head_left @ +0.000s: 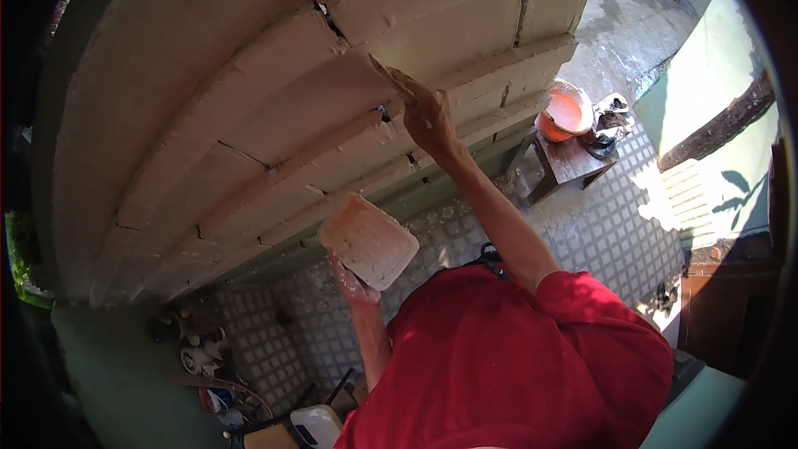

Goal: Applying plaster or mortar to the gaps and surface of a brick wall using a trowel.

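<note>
My right hand (428,116) is raised to the pale stepped wall (274,96), closed on a flat scraper (385,71) whose blade is at or near the surface just below a ledge; I cannot tell whether it touches. Dark cracks and gaps run across the ledges. Lower and to the left, my left hand (353,276) grips a pale square plastic tub (372,239) by its side, with smeared paste inside it. White residue is on both my hands.
A wooden stool (565,164) at right carries an orange bucket (565,112) and dark plastic bundles (609,129). Below are a tiled floor (632,208), a chair (316,426) and assorted cans and hoses (199,357). A trunk (715,125) crosses the sunlit right side.
</note>
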### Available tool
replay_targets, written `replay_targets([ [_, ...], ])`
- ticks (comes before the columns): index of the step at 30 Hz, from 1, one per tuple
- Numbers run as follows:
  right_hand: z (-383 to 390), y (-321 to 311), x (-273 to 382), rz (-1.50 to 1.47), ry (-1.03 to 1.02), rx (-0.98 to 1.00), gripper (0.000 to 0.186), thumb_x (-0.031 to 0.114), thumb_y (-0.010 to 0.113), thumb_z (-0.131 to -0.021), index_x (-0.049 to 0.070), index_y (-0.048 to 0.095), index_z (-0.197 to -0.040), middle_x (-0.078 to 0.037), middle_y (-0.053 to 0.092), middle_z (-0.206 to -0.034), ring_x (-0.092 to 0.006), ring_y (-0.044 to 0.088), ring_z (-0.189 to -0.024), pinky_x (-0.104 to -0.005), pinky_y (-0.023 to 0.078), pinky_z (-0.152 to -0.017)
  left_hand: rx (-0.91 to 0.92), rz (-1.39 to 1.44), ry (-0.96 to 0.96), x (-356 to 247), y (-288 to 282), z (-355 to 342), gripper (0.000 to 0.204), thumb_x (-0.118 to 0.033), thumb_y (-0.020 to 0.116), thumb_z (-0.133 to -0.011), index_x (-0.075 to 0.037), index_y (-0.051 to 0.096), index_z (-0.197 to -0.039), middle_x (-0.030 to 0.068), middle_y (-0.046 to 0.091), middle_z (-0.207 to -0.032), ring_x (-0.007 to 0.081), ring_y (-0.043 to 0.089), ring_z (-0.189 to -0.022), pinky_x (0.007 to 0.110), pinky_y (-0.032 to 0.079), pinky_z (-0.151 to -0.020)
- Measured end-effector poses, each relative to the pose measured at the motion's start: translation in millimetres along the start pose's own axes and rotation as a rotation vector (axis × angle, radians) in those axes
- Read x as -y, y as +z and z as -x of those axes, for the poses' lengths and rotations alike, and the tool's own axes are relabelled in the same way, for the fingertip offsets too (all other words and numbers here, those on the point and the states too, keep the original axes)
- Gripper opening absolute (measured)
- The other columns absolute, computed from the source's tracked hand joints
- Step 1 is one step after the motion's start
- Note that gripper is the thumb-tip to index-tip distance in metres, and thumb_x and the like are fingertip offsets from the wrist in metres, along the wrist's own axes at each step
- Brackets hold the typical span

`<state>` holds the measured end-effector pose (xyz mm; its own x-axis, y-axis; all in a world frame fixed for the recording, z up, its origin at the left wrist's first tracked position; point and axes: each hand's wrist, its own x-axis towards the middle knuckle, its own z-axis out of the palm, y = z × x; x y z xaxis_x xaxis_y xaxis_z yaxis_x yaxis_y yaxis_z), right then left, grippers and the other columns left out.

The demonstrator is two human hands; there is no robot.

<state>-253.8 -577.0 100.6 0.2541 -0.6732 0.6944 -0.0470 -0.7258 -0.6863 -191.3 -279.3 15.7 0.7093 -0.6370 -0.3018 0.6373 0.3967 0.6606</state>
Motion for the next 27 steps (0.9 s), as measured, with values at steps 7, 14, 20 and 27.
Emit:
replay_targets([
  [7, -60, -118, -60, 0.290, 0.288, -0.392, 0.032, 0.010, 0.054, -0.087, 0.006, 0.067, -0.116, -0.025, 0.065, -0.084, -0.0246, 0.069, -0.079, -0.0372, 0.050, -0.068, -0.050, -0.007, 0.010, 4, 5, 5, 0.060, -0.049, 0.051, -0.096, -0.013, 0.039, -0.142, 0.0067, 0.049, -0.139, 0.0278, 0.051, -0.124, 0.045, 0.045, -0.104],
  [14, -33, -37, -19, 0.243, 0.176, -0.123, 0.029, 0.008, 0.060, -0.082, 0.011, 0.071, -0.109, -0.021, 0.061, -0.068, -0.0410, 0.061, -0.063, -0.0473, 0.046, -0.059, -0.017, -0.021, -0.022, 15, 20, -3, 0.059, -0.048, 0.050, -0.097, -0.012, 0.040, -0.143, 0.0069, 0.049, -0.139, 0.0278, 0.051, -0.125, 0.045, 0.044, -0.104],
  [20, 1, -14, 5, -0.182, -0.001, 0.038, 0.042, -0.003, 0.054, -0.077, 0.008, 0.067, -0.115, -0.026, 0.062, -0.084, -0.0407, 0.063, -0.072, -0.0427, 0.051, -0.064, 0.029, 0.053, -0.052, 12, 39, -13, 0.054, -0.042, 0.049, -0.098, -0.011, 0.041, -0.142, 0.0074, 0.050, -0.139, 0.0273, 0.051, -0.124, 0.044, 0.042, -0.106],
  [27, 13, -105, 35, -0.688, 0.670, 0.219, 0.031, 0.008, 0.055, -0.079, -0.008, 0.064, -0.103, -0.006, 0.067, -0.090, -0.0129, 0.060, -0.077, -0.0294, 0.049, -0.071, 0.059, 0.016, -0.105, 21, 71, -20, 0.061, -0.048, 0.051, -0.096, -0.008, 0.040, -0.141, 0.0100, 0.054, -0.134, 0.0260, 0.055, -0.120, 0.043, 0.045, -0.104],
])
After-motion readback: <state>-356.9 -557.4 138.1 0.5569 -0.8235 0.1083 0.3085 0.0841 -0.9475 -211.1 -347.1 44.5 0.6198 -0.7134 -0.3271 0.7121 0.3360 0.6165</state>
